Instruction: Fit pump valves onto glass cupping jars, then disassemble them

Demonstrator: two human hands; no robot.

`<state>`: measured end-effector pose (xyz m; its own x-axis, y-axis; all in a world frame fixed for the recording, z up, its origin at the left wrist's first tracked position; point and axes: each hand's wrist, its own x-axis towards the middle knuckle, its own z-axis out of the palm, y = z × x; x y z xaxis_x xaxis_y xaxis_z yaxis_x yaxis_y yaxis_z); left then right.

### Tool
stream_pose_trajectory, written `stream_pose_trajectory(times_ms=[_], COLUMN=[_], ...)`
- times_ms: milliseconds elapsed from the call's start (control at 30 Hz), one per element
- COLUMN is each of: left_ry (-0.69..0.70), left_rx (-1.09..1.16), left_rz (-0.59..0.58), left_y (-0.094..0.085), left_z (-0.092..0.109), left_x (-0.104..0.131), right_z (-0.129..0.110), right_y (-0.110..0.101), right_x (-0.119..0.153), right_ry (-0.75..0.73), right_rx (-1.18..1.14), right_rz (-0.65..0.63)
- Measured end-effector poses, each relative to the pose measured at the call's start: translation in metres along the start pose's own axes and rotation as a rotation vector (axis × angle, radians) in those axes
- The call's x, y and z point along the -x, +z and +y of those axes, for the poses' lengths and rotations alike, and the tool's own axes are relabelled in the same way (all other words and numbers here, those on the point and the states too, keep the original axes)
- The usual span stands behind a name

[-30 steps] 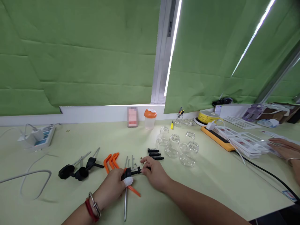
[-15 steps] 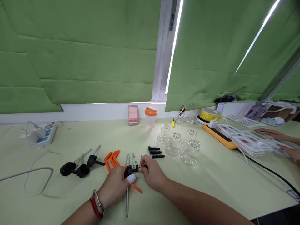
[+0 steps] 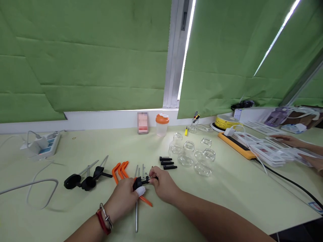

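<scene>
My left hand point(image 3: 124, 196), its thumb tip wrapped in white, grips a black part point(image 3: 137, 183) from the left. The fingers of my right hand point(image 3: 163, 183) are pinched at the other end of that part, on something small they mostly hide. Under the part, an orange handle point(image 3: 145, 201) and a metal rod point(image 3: 136, 216) stick out. Several orange bent handles point(image 3: 118, 171) lie beyond my left hand. Black ribbed pieces point(image 3: 168, 163) rest beyond my right hand, and thin metal pins and small screws point(image 3: 143, 170) lie between.
Black lids with metal rods point(image 3: 88, 183) lie at left, near a power strip point(image 3: 51, 145) and cables. Glass jars point(image 3: 186, 154) stand right of centre. Farther back is an orange-lidded cup point(image 3: 162, 125). At right, another person's hands point(image 3: 290, 140) touch white trays point(image 3: 264, 151).
My hands keep almost the same grip on the black part. The view has shifted very slightly. At right, the other person's upper hand has moved a little left over the trays.
</scene>
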<state>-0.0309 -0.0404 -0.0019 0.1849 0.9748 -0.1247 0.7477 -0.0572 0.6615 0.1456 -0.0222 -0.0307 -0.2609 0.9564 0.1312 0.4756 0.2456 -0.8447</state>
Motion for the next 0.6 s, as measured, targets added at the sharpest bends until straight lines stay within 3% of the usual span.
stream_pose_trajectory(times_ms=[600], left_ry=[-0.002], left_rx=[0.037], left_rz=[0.007], left_y=[-0.0008], left_z=[-0.0006], left_x=[0.0001], right_z=[0.0002], right_y=[-0.0018], right_x=[-0.0006], right_ry=[-0.023], right_rx=[-0.017], right_rz=[0.006])
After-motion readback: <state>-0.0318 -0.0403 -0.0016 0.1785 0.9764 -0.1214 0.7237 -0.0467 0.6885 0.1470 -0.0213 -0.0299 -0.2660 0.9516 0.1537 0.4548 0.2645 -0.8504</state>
